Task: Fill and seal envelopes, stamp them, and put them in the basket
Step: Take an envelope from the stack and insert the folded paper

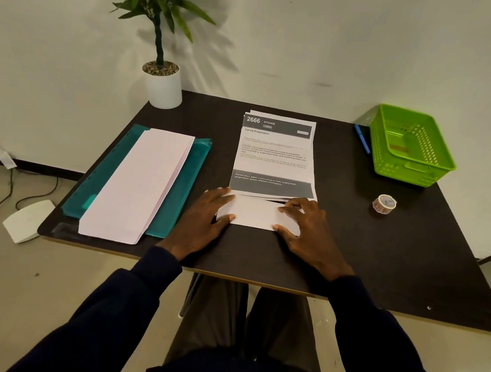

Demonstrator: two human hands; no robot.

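While the printed sheets (275,155) lie mid-table (352,259), I see both hands flat on a folded white paper (255,213) at their near edge: left hand (204,216) and right hand (304,226) with fingers spread and pressing, gripping nothing. I can't tell whether the fold belongs to the top sheet. Left of the sheets, an envelope stack (139,183) covers most of a teal folder (192,167). Right of them sit a tape roll (384,203), the green basket (411,146), whose contents are hard to make out, and a blue pen (362,139) partly hidden behind it
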